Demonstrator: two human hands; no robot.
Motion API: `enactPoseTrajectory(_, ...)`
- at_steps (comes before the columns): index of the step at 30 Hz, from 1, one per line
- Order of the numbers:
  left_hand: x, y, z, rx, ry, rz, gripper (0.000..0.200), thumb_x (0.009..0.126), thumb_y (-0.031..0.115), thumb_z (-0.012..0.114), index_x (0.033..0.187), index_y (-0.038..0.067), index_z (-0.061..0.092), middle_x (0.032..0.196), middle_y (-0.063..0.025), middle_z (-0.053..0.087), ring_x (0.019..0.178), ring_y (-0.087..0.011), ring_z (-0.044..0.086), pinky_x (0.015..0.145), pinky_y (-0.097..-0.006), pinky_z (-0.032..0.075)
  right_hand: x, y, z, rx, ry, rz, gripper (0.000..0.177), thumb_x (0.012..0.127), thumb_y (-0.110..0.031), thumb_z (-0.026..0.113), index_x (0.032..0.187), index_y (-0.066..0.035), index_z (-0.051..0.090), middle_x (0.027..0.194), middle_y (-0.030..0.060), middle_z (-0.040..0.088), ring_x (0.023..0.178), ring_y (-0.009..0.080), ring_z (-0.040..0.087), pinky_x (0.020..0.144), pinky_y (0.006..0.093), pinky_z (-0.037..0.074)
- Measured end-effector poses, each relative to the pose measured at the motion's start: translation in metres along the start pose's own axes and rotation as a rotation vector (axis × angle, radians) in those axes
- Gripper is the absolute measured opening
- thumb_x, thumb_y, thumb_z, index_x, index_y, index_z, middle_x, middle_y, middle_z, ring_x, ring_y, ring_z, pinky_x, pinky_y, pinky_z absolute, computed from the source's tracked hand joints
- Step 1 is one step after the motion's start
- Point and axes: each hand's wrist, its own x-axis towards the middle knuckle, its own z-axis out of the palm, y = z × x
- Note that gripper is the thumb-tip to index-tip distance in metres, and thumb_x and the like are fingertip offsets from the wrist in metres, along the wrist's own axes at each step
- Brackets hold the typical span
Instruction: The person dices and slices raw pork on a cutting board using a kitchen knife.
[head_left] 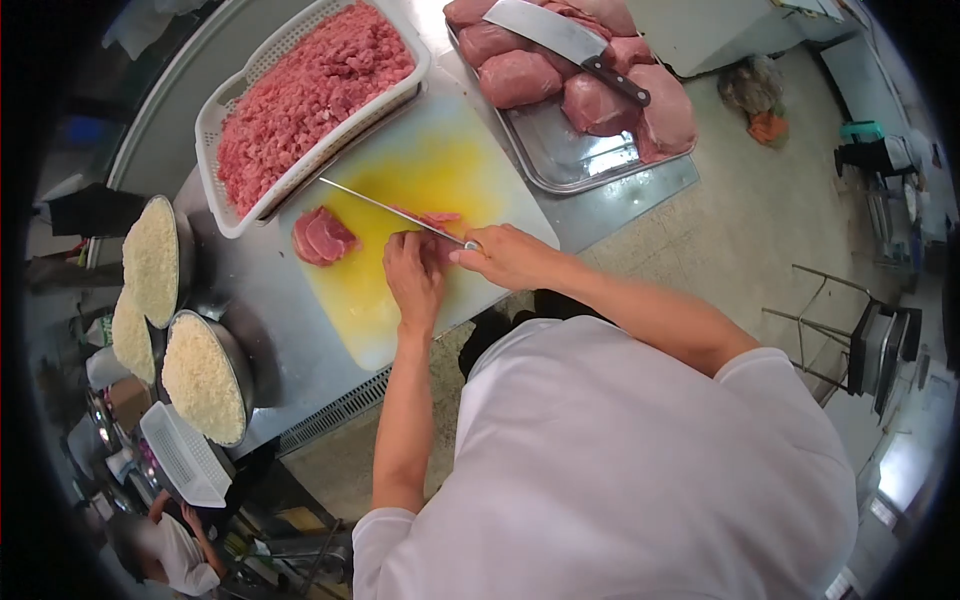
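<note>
My right hand (505, 258) is closed round the handle of a long knife (385, 208), whose blade slants up and left across the cutting board (345, 325). Close beside it, my left hand (412, 270) has its fingers curled down on a piece of raw meat (447, 245), mostly hidden under the fingers and the knife. Thin strips of meat (440, 217) lie just beyond the blade. To the left on the board rests a small stack of raw meat slices (324, 237). The board's middle is stained yellow.
A white basket (208, 165) heaped with diced meat (310, 95) stands beyond the board. On a metal tray (560, 185) at the right lie large meat pieces and a cleaver (550, 32). Bowls of pale crumbs (205, 375) stand left. Another person (180, 550) is at lower left.
</note>
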Motion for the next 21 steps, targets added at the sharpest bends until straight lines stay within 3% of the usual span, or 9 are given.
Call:
enactPoseTrajectory(2, 0.007, -0.001, 0.0, -0.102, 0.021, 0.015, 0.018, 0.081, -0.004, 0.062, 0.097, 0.004, 0.063, 0.094, -0.0148, 0.061, 0.092, -0.0377, 0.057, 0.082, -0.0476, 0.045, -0.002, -0.008, -0.008, -0.006, 0.08, -0.046, 0.043, 0.103, -0.037, 0.056, 0.109, 0.005, 0.063, 0.078, 0.0232, 0.068, 0.076, 0.0422, 0.067, 0.073, 0.0513, 0.052)
enactPoseTrajectory(4, 0.0, -0.005, -0.004, -0.114, -0.016, -0.024, 0.018, 0.081, -0.005, 0.06, 0.097, 0.004, 0.062, 0.094, -0.015, 0.06, 0.093, -0.0379, 0.057, 0.084, -0.0476, 0.044, -0.024, -0.043, -0.027, 0.049, -0.157, 0.232, 0.046, 0.104, -0.039, 0.054, 0.097, 0.005, 0.062, 0.074, 0.0235, 0.066, 0.073, 0.0434, 0.066, 0.07, 0.0485, 0.051)
enactPoseTrajectory(6, 0.0, -0.011, 0.0, -0.094, -0.029, -0.001, 0.017, 0.082, -0.005, 0.06, 0.097, 0.003, 0.062, 0.094, -0.0154, 0.06, 0.093, -0.0381, 0.057, 0.084, -0.0478, 0.044, -0.019, -0.025, -0.009, 0.072, -0.164, 0.254, 0.044, 0.104, -0.038, 0.054, 0.102, 0.005, 0.064, 0.071, 0.0218, 0.064, 0.069, 0.0403, 0.066, 0.068, 0.0471, 0.051)
enactPoseTrajectory(8, -0.008, -0.011, -0.002, -0.072, -0.043, 0.02, 0.017, 0.082, -0.005, 0.06, 0.097, 0.003, 0.061, 0.093, -0.0157, 0.06, 0.094, -0.0382, 0.056, 0.085, -0.048, 0.043, -0.006, -0.007, 0.017, 0.044, 0.066, 0.008, 0.043, 0.103, -0.037, 0.054, 0.108, 0.004, 0.065, 0.069, 0.0196, 0.064, 0.067, 0.0338, 0.066, 0.066, 0.0452, 0.051)
enactPoseTrajectory(12, -0.009, -0.007, -0.01, -0.123, -0.097, 0.064, 0.017, 0.081, -0.007, 0.059, 0.096, 0.002, 0.061, 0.093, -0.0165, 0.059, 0.093, -0.0388, 0.055, 0.085, -0.0478, 0.043, 0.004, -0.014, 0.017, 0.042, 0.233, -0.2, 0.043, 0.103, -0.035, 0.055, 0.114, 0.005, 0.064, 0.07, 0.0203, 0.064, 0.067, 0.0349, 0.066, 0.067, 0.0451, 0.051)
enactPoseTrajectory(14, -0.006, -0.01, -0.01, -0.194, -0.08, 0.087, 0.017, 0.081, -0.007, 0.059, 0.095, 0.002, 0.06, 0.093, -0.0166, 0.058, 0.092, -0.0388, 0.054, 0.084, -0.0476, 0.043, -0.016, -0.055, -0.01, 0.103, -0.128, 0.338, 0.042, 0.103, -0.034, 0.057, 0.119, 0.004, 0.063, 0.071, 0.0224, 0.065, 0.068, 0.0377, 0.066, 0.069, 0.0459, 0.051)
enactPoseTrajectory(18, -0.008, -0.017, -0.009, -0.149, -0.098, 0.079, 0.016, 0.08, -0.007, 0.06, 0.094, 0.002, 0.06, 0.095, -0.0171, 0.059, 0.092, -0.0392, 0.054, 0.084, -0.0478, 0.043, -0.026, -0.023, 0.017, 0.098, -0.147, 0.296, 0.049, 0.101, -0.031, 0.06, 0.137, 0.002, 0.051, 0.097, 0.0322, 0.068, 0.092, 0.051, 0.067, 0.08, 0.0556, 0.051)
enactPoseTrajectory(20, -0.017, -0.019, -0.008, -0.136, -0.085, 0.078, 0.016, 0.08, -0.007, 0.061, 0.094, 0.001, 0.061, 0.095, -0.0173, 0.059, 0.092, -0.039, 0.055, 0.083, -0.0479, 0.043, -0.015, 0.001, 0.047, 0.052, 0.22, -0.082, 0.044, 0.103, -0.032, 0.055, 0.127, 0.004, 0.059, 0.068, 0.0189, 0.063, 0.061, 0.0305, 0.064, 0.065, 0.0452, 0.051)
enactPoseTrajectory(21, -0.014, -0.023, -0.004, -0.15, -0.109, 0.061, 0.015, 0.081, -0.007, 0.061, 0.093, 0.001, 0.06, 0.095, -0.0179, 0.059, 0.093, -0.0393, 0.055, 0.084, -0.0479, 0.044, -0.01, -0.017, 0.038, 0.136, 0.188, -0.029, 0.047, 0.103, -0.032, 0.055, 0.135, 0.002, 0.056, 0.063, 0.0136, 0.06, 0.054, 0.0269, 0.061, 0.056, 0.0414, 0.05)
